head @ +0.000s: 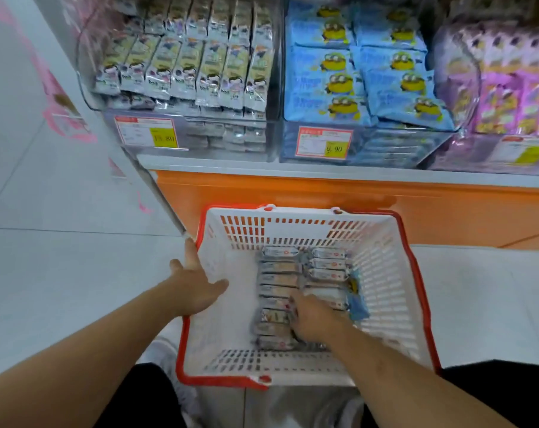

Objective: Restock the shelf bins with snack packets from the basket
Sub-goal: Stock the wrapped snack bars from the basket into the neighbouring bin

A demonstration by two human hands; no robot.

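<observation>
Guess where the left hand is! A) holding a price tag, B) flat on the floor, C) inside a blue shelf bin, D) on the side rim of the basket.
D: the left hand rests on the left rim of the basket, thumb inside the wall.

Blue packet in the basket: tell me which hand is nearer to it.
Right. The right hand is down among the grey packets, just left of the blue packet. The left hand rests on the basket at its left rim, farther away.
</observation>
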